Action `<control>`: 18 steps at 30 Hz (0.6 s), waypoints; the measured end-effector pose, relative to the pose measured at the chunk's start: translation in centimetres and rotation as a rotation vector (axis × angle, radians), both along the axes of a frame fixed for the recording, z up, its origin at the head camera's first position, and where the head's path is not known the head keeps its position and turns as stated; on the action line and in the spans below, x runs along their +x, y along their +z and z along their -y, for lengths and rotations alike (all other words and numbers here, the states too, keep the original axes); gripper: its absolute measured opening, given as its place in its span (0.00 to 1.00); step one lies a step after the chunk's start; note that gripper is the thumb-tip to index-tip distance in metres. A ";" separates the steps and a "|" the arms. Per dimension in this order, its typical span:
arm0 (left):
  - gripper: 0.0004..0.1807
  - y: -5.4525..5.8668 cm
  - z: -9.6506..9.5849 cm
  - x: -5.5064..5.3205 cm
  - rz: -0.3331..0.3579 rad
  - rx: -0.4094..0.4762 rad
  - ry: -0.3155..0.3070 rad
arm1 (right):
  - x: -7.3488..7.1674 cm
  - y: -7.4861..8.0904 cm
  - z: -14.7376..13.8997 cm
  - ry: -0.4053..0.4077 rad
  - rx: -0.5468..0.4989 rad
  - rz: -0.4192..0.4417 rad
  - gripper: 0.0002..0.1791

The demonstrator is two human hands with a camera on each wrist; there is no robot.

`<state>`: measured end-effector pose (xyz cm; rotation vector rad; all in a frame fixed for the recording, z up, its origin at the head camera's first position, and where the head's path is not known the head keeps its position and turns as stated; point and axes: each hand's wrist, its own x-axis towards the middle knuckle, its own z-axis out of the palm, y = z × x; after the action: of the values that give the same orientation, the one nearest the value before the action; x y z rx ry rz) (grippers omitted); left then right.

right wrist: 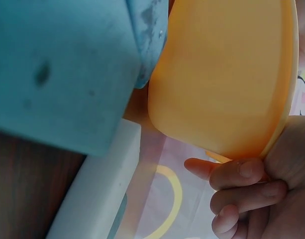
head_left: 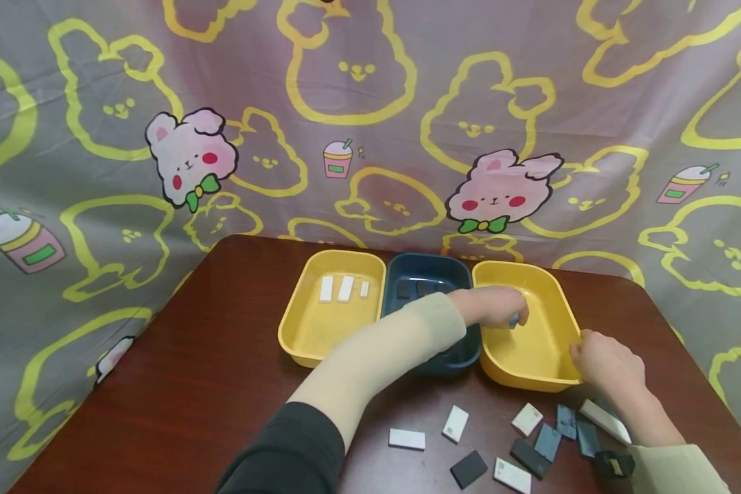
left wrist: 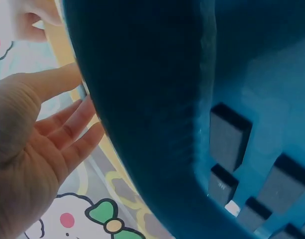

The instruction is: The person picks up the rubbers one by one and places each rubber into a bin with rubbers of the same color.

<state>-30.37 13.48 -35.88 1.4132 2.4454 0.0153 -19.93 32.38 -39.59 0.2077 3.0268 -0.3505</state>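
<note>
My left hand (head_left: 494, 307) reaches over the right-hand yellow bin (head_left: 562, 295), pinching a small blue-grey block (head_left: 514, 320). In the left wrist view, the navy bin's wall (left wrist: 137, 99) partly hides the fingertips of that hand (left wrist: 38, 134). At the yellow bin's near right corner, my right hand (head_left: 611, 360) grips the rim. The right wrist view shows its curled fingers (right wrist: 242, 194) against the outside of this bin (right wrist: 222, 74). Dark blocks (head_left: 422, 288) lie in the navy bin (head_left: 429, 263), partly behind the left arm.
Three white blocks (head_left: 345, 289) lie in the left yellow bin (head_left: 302, 336). White, black and blue-grey blocks (head_left: 547, 442) are scattered on the brown table (head_left: 222, 357) near the front. A small black ring-shaped object (head_left: 614, 465) sits beside the right wrist. A patterned cloth (head_left: 370, 137) hangs behind.
</note>
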 end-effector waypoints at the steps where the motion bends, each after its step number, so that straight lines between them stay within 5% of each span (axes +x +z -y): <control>1: 0.15 0.0 -0.2 -0.1 0.005 -0.016 0.010 | 0.1 0.0 0.0 -0.002 -0.003 -0.003 0.13; 8: 0.11 0.6 -1.5 -0.5 -0.064 -0.085 -0.009 | 0.3 0.1 0.2 -0.015 -0.014 -0.004 0.14; 18: 0.03 0.7 -2.5 -0.5 0.046 -0.112 0.235 | 0.4 0.1 0.2 -0.012 -0.010 -0.020 0.14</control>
<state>-30.86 15.93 -35.15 1.0624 2.5168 -0.0353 -19.56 32.16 -39.54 0.2224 3.0437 -0.3713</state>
